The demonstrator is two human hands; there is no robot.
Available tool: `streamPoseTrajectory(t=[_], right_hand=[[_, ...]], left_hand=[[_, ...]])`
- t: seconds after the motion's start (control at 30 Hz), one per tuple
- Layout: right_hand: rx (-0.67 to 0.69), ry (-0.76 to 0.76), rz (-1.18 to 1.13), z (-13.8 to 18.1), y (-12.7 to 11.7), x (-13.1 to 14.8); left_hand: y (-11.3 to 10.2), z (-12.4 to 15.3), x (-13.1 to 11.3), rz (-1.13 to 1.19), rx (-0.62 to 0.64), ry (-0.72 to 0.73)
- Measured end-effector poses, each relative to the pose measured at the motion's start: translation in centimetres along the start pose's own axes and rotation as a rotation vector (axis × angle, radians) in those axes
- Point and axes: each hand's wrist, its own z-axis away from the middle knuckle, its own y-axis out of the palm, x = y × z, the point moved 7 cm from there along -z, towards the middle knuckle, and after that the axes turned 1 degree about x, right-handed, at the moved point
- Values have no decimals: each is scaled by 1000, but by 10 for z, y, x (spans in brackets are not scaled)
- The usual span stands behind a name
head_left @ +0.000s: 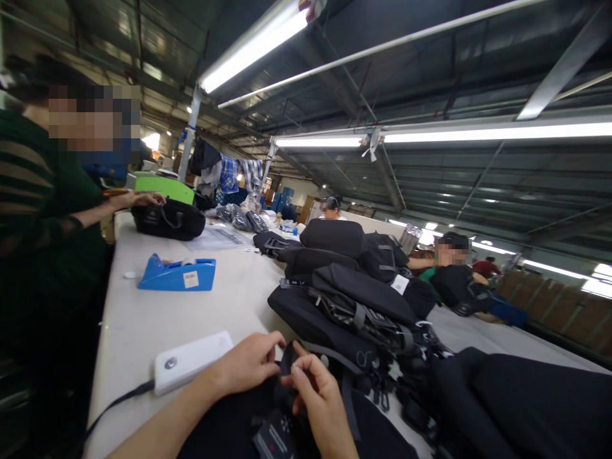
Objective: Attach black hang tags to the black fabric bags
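Lit fluorescent tubes (255,48) hang beneath a dark metal roof (549,172); a grey post (190,131) stands at left, brown cardboard (549,309) at right, beyond a long white surface (243,280).

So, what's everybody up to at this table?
The person wearing the camera has their left hand and right hand at a small dark piece above a black fabric item; how firmly each grips is hard to tell. A white device with a cable lies beside the left forearm, and a blue tape dispenser sits farther up the table. Dark bags are heaped ahead. At far left, a co-worker's hand is on a black case.
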Motion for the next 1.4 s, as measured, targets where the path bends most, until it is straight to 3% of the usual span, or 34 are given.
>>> streamPoseTrajectory(t=[0.07, 0.23, 0.4, 0.6, 0.77, 1.0, 1.2, 1.4], right_hand=[[-43, 22, -3, -2, -8, -7], [11, 17, 2, -2, -5, -12], [-25, -63, 29, -2, -6, -9], [-8, 16, 83, -2, -8, -21], [10, 17, 106, -3, -8, -25], [7, 29, 115, -4, -6, -27], [27, 15, 129, -5, -4, -30], [23, -2, 126, -1, -2, -25]], left_hand=[[-3, 5, -2, -19, 19, 33], [-3, 13, -11, -53, 38, 89], [-6, 11, -21, 30, 4, 121], [-21, 7, 1, 47, -47, 33], [-25, 13, 21, 39, 36, 5], [0, -2, 34, 142, -6, 3], [32, -28, 53, 370, 148, 47], [35, -30, 52, 440, 158, 65]])
